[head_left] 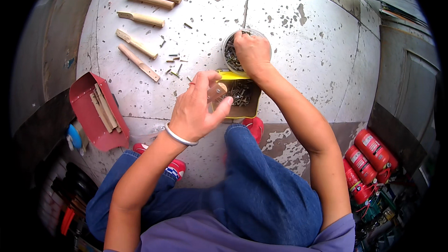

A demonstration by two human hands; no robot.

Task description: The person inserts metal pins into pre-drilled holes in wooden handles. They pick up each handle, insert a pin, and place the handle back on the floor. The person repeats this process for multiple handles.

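My left hand [196, 107], with a silver bangle at its wrist, holds a short wooden handle [215, 92] between thumb and fingers. Dark holes show in the wood. My right hand [252, 51] reaches into a round clear tub [224, 56] of small metal bolts; its fingers are curled, and the tips are hidden, so what they grip cannot be seen. Just below the tub stands a yellow-rimmed box [257, 107] with metal fasteners [240, 94] inside, partly behind my left hand.
Several wooden handles [149, 1] lie at the upper left, with loose bolts [173, 60] nearby. A red scoop-shaped container [86, 112] holds wooden pieces [105, 109]. Red fire extinguishers [372, 149] stand at the right. My red shoes [254, 128] are close to the box.
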